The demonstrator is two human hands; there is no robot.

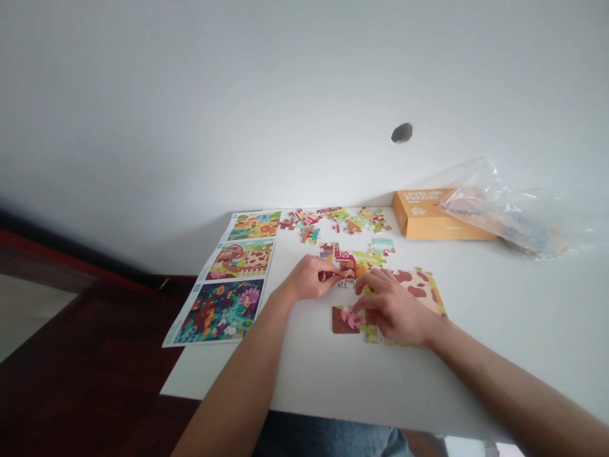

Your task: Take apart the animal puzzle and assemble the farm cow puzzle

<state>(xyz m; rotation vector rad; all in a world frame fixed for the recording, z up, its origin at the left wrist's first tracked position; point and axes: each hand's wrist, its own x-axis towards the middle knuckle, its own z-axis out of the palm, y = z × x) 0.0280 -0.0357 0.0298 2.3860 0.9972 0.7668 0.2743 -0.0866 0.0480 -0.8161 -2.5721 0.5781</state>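
A partly joined farm puzzle [419,289] lies on the white table [499,330], with a cow-spotted section at its right. My left hand [309,279] pinches a small puzzle piece [346,274] at the puzzle's upper left edge. My right hand [392,308] rests over the joined pieces, fingers bent and pressing down beside the left hand's fingertips. A pink pig piece [346,318] sits just below my right fingers.
Several loose puzzle pieces [333,222] lie scattered farther back. A reference sheet [228,279] with three pictures lies at the left table edge. An orange puzzle box [428,216] and a clear plastic bag [514,216] stand at the back right against the white wall.
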